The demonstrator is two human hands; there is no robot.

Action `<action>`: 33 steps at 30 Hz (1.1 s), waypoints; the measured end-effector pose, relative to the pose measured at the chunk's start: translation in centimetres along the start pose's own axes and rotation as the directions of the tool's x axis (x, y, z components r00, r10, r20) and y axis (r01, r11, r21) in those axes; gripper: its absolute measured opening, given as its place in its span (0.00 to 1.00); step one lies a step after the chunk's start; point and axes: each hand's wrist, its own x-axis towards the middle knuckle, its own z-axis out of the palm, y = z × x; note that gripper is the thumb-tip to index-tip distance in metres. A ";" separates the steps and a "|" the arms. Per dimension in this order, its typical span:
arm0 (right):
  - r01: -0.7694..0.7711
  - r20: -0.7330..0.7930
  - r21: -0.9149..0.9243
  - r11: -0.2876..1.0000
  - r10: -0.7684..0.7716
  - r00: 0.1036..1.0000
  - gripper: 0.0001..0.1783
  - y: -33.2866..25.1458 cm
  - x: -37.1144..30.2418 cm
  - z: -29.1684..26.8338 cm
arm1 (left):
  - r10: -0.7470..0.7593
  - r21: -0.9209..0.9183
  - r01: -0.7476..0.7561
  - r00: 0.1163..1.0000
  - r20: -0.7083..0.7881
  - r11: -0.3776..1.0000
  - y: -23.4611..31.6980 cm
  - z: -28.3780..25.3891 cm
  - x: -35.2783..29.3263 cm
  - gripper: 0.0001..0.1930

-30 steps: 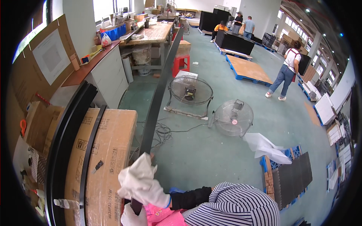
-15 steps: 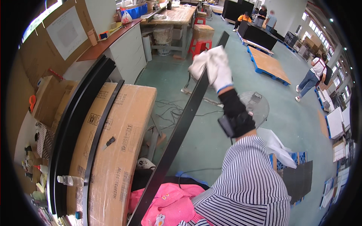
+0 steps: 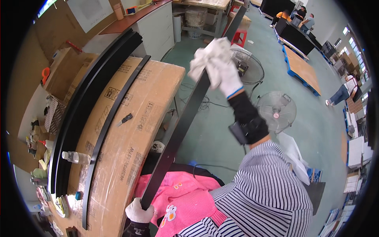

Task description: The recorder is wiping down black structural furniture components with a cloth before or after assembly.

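A long black bar slants from near my body at lower left up to the far top. Around its lower end my left hand, in a white glove, is closed. My right hand, gloved with a black cuff at the wrist, is closed on a bunched white cloth wrapped over the bar's upper part; the fingers blend with the cloth. To the left, a large cardboard box carries a thin black strip, a stack of long black strips, a utility knife and a clear bottle.
Two fans, one round fan and another fan, stand on the floor to the right, with cables trailing. A cabinet and a red stool are farther off. Several people and a wooden panel on a pallet appear at far right.
My left hand has come into view on the bar's lower end. The right hand and cloth have slid down the bar, leaving more of it beyond them. The whole view has shifted.
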 end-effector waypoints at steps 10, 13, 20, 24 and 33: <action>-0.128 0.062 0.232 0.964 0.117 0.991 0.20 2.7 -8.0 6.6 | -0.017 -0.240 0.065 0.981 0.195 0.969 2.2 -2.0 -0.1 0.13; -0.046 0.061 0.256 0.966 0.031 0.998 0.26 -5.1 -0.5 4.0 | -0.014 -0.342 0.169 0.911 0.412 0.924 -0.4 -2.2 -1.4 0.17; 0.011 0.000 0.448 0.894 -0.012 1.000 0.18 -4.9 2.2 1.2 | 0.069 -0.376 0.081 0.928 0.367 0.923 0.4 0.7 0.2 0.17; 0.060 -0.074 0.301 0.952 -0.040 0.996 0.21 1.5 -7.3 7.9 | 0.113 -0.531 0.011 0.973 0.201 0.847 5.9 0.8 5.0 0.11; 0.343 0.251 -0.387 0.856 -0.260 0.932 0.15 4.5 -18.9 13.9 | 0.020 -0.104 -0.025 0.999 -0.044 0.994 7.4 0.5 7.4 0.15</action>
